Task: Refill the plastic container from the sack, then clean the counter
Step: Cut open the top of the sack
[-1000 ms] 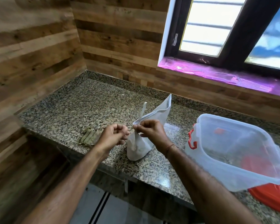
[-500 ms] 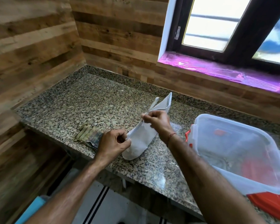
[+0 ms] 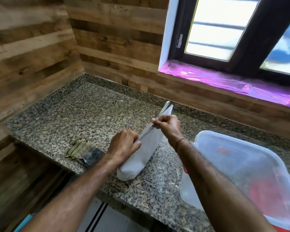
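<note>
Working from the left, I see a folded, greenish cloth [image 3: 81, 150] lying flat on the granite counter [image 3: 60, 121] near the front edge, well apart from the wall; I take it for the wiping rag, and it looks untouched. Just right of it my left hand [image 3: 124, 145] is curled shut, its grip pinching the lower end of the top seam of the white sack [image 3: 137, 161], which lies tilted on the counter with its rounded bottom toward me and its mouth pointing up and away toward the wall. My right hand [image 3: 167, 125] is closed in a fist higher up the same seam, its grip clamped on the edge or a strip along it; whether that is a string or a torn strip I cannot tell. The sack looks soft, pale and woven, bulging only a little at the bottom, so I judge it holds a modest load and will slump if I let go. Farther right, the plastic container [image 3: 241, 173] stands close to my right forearm, translucent, with its mouth open toward me; an orange-red piece shows beneath it at the lower right, possibly its lid. I see little or nothing inside it, though the haze of the plastic hides detail. By my reading the task is at its start: the sack is being opened, nothing is poured yet, and the pouring and wiping of the counter both remain.
</note>
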### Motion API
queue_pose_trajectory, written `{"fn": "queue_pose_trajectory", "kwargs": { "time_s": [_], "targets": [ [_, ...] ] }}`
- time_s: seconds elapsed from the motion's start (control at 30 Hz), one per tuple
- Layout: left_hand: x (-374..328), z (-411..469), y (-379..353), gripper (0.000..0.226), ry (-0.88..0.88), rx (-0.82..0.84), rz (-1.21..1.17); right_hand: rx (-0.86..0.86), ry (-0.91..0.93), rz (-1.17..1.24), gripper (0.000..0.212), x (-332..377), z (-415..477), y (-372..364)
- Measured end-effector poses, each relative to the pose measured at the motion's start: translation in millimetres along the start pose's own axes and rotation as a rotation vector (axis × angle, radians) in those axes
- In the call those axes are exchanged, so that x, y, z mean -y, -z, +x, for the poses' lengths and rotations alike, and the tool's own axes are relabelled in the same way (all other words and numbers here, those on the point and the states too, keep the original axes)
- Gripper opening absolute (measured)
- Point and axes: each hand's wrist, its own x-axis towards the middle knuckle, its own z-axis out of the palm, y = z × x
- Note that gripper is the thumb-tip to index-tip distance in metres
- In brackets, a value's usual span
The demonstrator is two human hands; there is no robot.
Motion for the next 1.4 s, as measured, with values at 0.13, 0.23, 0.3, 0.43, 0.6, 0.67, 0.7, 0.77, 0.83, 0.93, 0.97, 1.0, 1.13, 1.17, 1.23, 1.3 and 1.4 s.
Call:
{"fn": "queue_pose_trajectory", "kwargs": {
  "time_s": [0.13, 0.23, 0.3, 0.43, 0.6, 0.67, 0.7, 0.77, 0.83, 0.93, 0.97, 1.0, 1.13, 1.17, 1.23, 1.3, 1.4],
  "targets": [
    [23, -7, -9, 0.042, 0.036, 0.075, -0.112, -0.077, -0.069, 0.141, 0.028, -3, 37, 31],
    [24, 4, -13, 0.024, 0.084, 0.102, -0.090, 0.052, -0.105, 0.146, 0.024, 0, 45, 27],
    [13, 19, -12, 0.019, 0.083, 0.098, -0.076, 0.084, -0.099, 0.135, 0.024, 2, 46, 18],
    [2, 39, -16, 0.018, -0.027, 0.029, -0.017, -0.038, -0.106, 0.107, 0.023, 7, 58, 20],
    [17, 43, -25, 0.012, -0.068, 0.085, -0.177, -0.246, -0.194, 0.061, 0.031, 5, 97, 42],
    [16, 44, -26, 0.011, -0.062, 0.111, -0.217, -0.286, -0.174, -0.113, 0.031, 11, 102, 40],
    [16, 44, -27, 0.016, -0.047, 0.139, -0.256, -0.334, -0.105, -0.287, 0.035, 14, 101, 39],
    [16, 47, -29, 0.028, -0.007, 0.206, -0.352, -0.330, 0.023, -0.635, 0.056, 25, 97, 34],
    [21, 48, -32, 0.033, 0.033, 0.277, -0.450, -0.149, -0.038, -0.713, 0.077, 31, 95, 24],
    [27, 47, -33, 0.050, 0.089, 0.349, -0.636, -0.083, -0.274, -0.443, 0.083, 20, 97, 20],
    [29, 46, -35, 0.056, 0.108, 0.368, -0.729, -0.104, -0.306, -0.339, 0.071, 14, 97, 21],
    [31, 44, -38, 0.060, 0.122, 0.390, -0.821, -0.121, -0.318, -0.240, 0.058, 7, 96, 22],
    [35, 35, -37, 0.047, 0.061, 0.485, -1.001, -0.197, -0.280, -0.083, 0.029, -13, 87, 24],
    [36, 31, -34, 0.042, 0.054, 0.527, -1.031, -0.221, -0.260, -0.141, 0.029, -14, 86, 25],
    [41, 20, -30, 0.050, 0.111, 0.593, -1.022, -0.194, -0.235, -0.273, 0.031, -10, 86, 27],
    [52, 8, -31, 0.067, 0.200, 0.606, -0.919, -0.117, -0.229, -0.350, 0.030, -4, 88, 30],
    [68, -11, -34, 0.057, 0.311, 0.597, -0.723, -0.058, -0.229, -0.410, 0.029, 4, 92, 28]
  ]
}}
